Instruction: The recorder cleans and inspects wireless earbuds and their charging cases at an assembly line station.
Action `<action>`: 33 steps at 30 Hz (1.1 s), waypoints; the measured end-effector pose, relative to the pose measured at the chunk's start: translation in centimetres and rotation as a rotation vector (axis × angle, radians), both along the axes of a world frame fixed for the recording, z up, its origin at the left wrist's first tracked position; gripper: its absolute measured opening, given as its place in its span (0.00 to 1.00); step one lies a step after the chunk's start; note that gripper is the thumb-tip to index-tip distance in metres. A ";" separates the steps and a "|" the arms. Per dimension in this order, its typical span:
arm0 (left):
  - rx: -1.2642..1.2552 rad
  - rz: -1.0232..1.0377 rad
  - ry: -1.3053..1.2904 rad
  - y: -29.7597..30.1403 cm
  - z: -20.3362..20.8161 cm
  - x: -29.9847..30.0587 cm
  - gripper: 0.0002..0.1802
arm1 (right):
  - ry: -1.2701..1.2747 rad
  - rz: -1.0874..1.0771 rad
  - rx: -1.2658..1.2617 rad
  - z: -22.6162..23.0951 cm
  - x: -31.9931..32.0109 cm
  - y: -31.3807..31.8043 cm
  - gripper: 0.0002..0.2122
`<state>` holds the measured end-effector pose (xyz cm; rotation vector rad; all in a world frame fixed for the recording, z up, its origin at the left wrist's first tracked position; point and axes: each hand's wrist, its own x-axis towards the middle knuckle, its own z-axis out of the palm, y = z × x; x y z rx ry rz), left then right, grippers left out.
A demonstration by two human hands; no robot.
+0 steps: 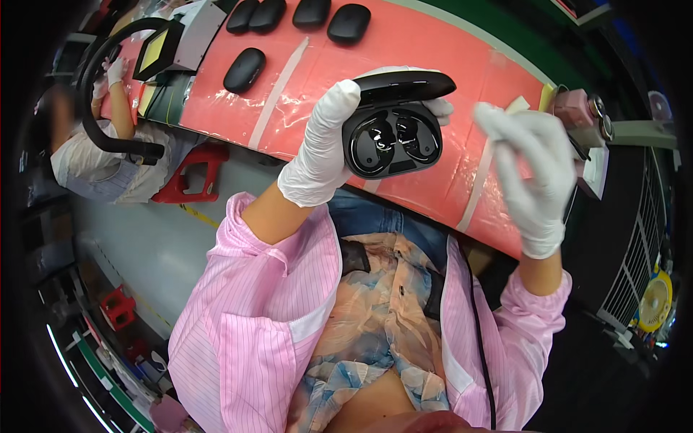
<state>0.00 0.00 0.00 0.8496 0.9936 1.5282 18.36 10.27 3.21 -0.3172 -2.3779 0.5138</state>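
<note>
My left hand point(317, 148), in a white glove, holds a black earbud charging case point(393, 172) above the red mat, fingers wrapped around its left side and back. The case's lid point(408, 85) is raised. Inside lie two glossy black earbuds, a left one point(377, 138) and a right one point(417, 140), each in its own hollow. To the right of the case, my gloved right hand point(538, 169) hovers over the mat, slightly blurred. Its fingers are apart, and I see nothing between them.
Several closed black cases point(245, 70) lie on the red mat point(231, 119) toward the far left. A pink container with a metal top point(577, 112) stands at the right edge. Beyond a black curved tube point(90, 108), a person point(108, 166) sits near a red stool point(191, 177).
</note>
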 end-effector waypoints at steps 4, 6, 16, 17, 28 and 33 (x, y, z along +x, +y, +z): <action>0.111 0.003 -0.175 0.2 -0.4 1.1 0.49 | -0.062 0.101 0.029 -0.6 0.8 -1.1 0.19; 0.100 0.037 -0.135 0.4 -0.7 1.4 0.49 | -0.155 0.098 0.016 -1.0 1.5 -1.1 0.20; 0.060 -0.105 -0.209 -0.5 -1.2 1.4 0.44 | -0.101 -0.022 0.231 -2.5 1.4 -1.4 0.17; 0.053 -0.149 -0.218 -0.6 -1.3 1.3 0.44 | -0.045 -0.012 0.231 -2.7 0.9 -1.2 0.17; 0.127 -0.044 -0.226 0.5 -1.8 2.4 0.46 | 0.262 -0.314 -0.368 -5.3 3.5 -2.0 0.15; 0.106 -0.095 -0.265 0.8 -2.1 2.6 0.44 | 0.108 -0.005 -0.077 -5.4 2.0 -3.7 0.19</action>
